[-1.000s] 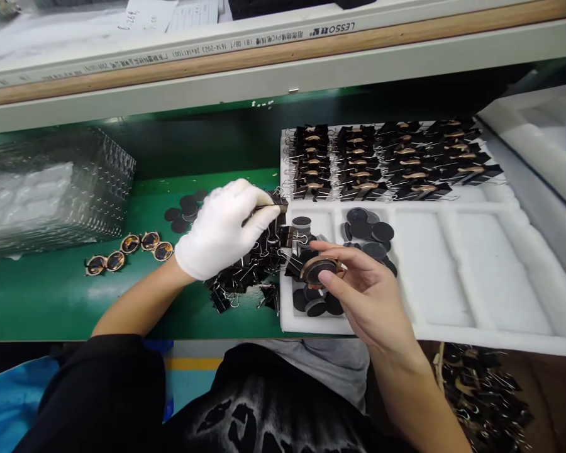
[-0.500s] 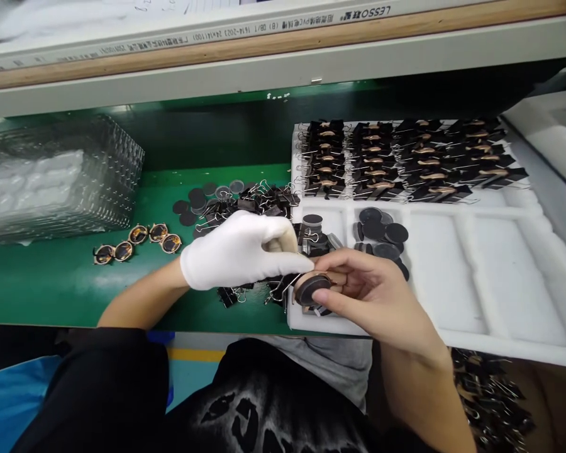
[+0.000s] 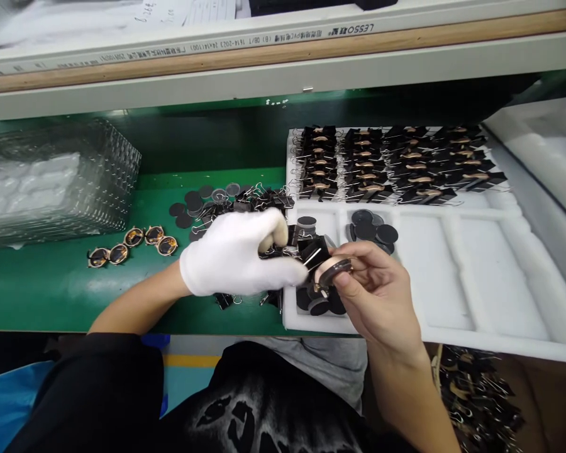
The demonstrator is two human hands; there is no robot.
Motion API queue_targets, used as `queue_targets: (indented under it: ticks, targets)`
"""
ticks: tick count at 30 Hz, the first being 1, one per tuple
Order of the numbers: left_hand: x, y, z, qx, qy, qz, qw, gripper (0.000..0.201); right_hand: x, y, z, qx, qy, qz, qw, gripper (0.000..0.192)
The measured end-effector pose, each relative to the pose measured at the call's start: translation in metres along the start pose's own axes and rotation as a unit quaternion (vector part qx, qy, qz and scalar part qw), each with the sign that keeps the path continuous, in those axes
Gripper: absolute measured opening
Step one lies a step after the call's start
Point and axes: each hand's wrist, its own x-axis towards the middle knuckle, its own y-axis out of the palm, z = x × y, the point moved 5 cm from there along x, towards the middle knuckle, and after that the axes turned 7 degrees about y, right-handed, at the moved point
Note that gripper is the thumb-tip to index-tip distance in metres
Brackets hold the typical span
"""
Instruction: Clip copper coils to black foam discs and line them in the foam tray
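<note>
My right hand (image 3: 377, 292) is bare and pinches a round gold-rimmed eyeglass frame (image 3: 327, 267) with a dark disc against its face, thumb on the disc. A black binder clip (image 3: 315, 250) with a silver wire handle sits at the frame's far left side; whether it grips the frame I cannot tell. My left hand (image 3: 245, 255), in a white glove, is just left of that clip. Its thumb and curled fingers are apart, and the thumb tip is close to the clip's handle. Under the hands, dark discs (image 3: 318, 307) lie in a compartment of the white foam tray (image 3: 434, 264).
Rows of binder clips on gold frames (image 3: 365, 162) fill the tray's back. Loose binder clips (image 3: 264, 198) and discs (image 3: 193, 200) lie left of it. Several round gold-rimmed lenses (image 3: 134, 236) and stacked clear plastic trays (image 3: 61, 182) are farther left. A shelf edge (image 3: 179, 75) crosses above.
The glasses frame has turned in my right hand and moved slightly right and up. My left thumb has drawn back from it, and the binder clip beside it is now in plain sight.
</note>
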Motion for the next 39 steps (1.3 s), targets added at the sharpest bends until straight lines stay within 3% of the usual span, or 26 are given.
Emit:
queue_targets:
  ticks: [3, 9, 13, 20, 33, 37, 39]
  targets:
    - [-0.001, 0.010, -0.002, -0.008, 0.004, 0.043, 0.999, 0.046, 0.002, -0.003, 0.001, 0.008, -0.005, -0.020, 1.000, 0.022]
    - [-0.005, 0.023, -0.006, -0.103, 0.050, -0.013, 0.993, 0.050, -0.001, 0.002, 0.004, 0.035, 0.009, 0.020, 0.999, 0.018]
    - [-0.006, 0.020, -0.007, -0.102, 0.100, -0.051, 0.988, 0.052, -0.002, 0.003, 0.009, 0.023, 0.029, 0.046, 0.998, 0.017]
    - [-0.006, 0.024, -0.005, -0.109, 0.092, 0.024, 0.989, 0.052, 0.004, -0.021, 0.017, -0.009, -0.010, -0.102, 0.995, 0.023]
    - [-0.009, 0.036, 0.001, -0.103, 0.048, 0.066, 0.991, 0.051, 0.003, -0.016, -0.002, -0.042, -0.004, -0.112, 0.993, 0.026]
    - [-0.008, 0.031, -0.001, -0.090, 0.043, 0.088, 0.991, 0.050, 0.003, -0.017, -0.003, -0.032, 0.005, -0.118, 0.992, 0.028]
    - [-0.005, 0.021, 0.002, -0.032, 0.062, 0.104, 0.992, 0.046, 0.002, -0.018, -0.001, 0.014, 0.005, -0.116, 0.993, 0.031]
